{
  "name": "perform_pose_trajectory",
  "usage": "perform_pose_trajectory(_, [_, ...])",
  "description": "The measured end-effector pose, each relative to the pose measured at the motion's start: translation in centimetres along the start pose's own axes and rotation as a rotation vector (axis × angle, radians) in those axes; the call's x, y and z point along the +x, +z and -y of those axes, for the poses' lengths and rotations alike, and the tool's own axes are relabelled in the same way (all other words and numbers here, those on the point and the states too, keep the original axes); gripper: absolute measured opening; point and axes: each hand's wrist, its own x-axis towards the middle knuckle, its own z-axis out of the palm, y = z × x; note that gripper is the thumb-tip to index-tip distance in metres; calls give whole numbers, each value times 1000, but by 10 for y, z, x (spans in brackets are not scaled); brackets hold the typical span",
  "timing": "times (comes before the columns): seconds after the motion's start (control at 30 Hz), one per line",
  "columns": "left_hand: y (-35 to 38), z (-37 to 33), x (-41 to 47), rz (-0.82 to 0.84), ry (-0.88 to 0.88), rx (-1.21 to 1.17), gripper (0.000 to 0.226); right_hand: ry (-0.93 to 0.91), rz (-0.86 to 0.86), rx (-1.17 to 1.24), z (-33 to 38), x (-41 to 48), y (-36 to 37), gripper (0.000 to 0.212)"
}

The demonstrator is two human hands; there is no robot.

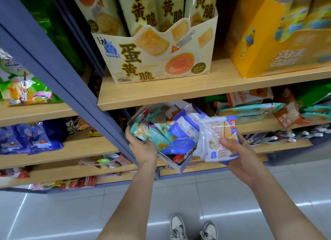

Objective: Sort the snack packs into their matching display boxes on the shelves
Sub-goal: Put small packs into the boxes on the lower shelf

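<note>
- At centre frame, the left hand (143, 146) grips the left side of a tilted display box (180, 165) jutting from under a wooden shelf (179, 92).
- Just right of it, the right hand (240, 155) holds white snack packs (215, 141), thumb on top.
- Teal packs (148, 132) and blue packs (180, 130) lie jumbled in the box.
- At upper centre, a cream box (157, 60) stands on that shelf.

The white pack (213, 137) is showing pink lettering; at twelve o'clock a cream box (161, 74) is displaying dark brown characters.
</note>
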Motion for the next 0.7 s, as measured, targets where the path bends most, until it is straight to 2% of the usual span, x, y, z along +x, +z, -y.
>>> perform_pose_trajectory(0.07, [5, 3, -5, -41, -15, -52, 76, 62, 52, 36, -3, -13, -10, 104])
perform_pose_trajectory(0.2, [7, 8, -12, -62, -50, -153, 79, 212, 127, 16, -18, -24, -8, 108])
perform_pose_trajectory(0.3, [4, 21, -18, -112, -6, -265, 82, 266, 122, 33, -26, -22, 0, 113])
perform_pose_trajectory(0.4, [7, 26, -30, -173, -15, -302, 78, 257, 141, 28, -23, -14, 2, 108])
perform_pose_trajectory(0.47, [16, 23, -37, -170, -58, -338, 75, 243, 133, 5, -16, -5, -1, 95])
perform_pose_trajectory(0.57, [24, 21, -39, -79, -106, -335, 79, 192, 94, -45, -2, 11, -6, 73])
perform_pose_trajectory(0.7, [17, 18, -32, 64, -161, -159, 81, 93, 47, -103, 2, 23, -5, 74])
